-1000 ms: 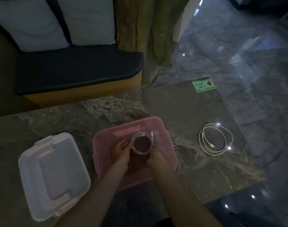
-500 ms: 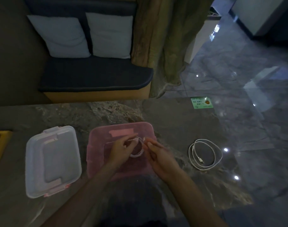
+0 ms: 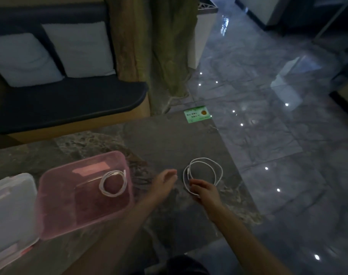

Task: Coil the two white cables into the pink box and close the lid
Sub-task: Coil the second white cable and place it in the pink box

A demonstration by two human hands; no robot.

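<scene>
A loosely coiled white cable (image 3: pixel 203 174) lies flat on the dark stone surface (image 3: pixel 169 139), to the right of the pink box (image 3: pixel 56 197) — its loop a little wider across than deep, one plug end along its left side. The right hand (image 3: pixel 206 190) rests on the loop's near edge, fingers curled down over the strands; whether the grip has closed on them cannot be told. The left hand (image 3: pixel 165 180) hovers between box and coil, palm turned inward, fingers spread and holding nothing. Inside the box lies a second coiled white cable (image 3: pixel 113 182), near its right wall. The clear lid (image 3: pixel 8 211) sits left of the box — off it.
</scene>
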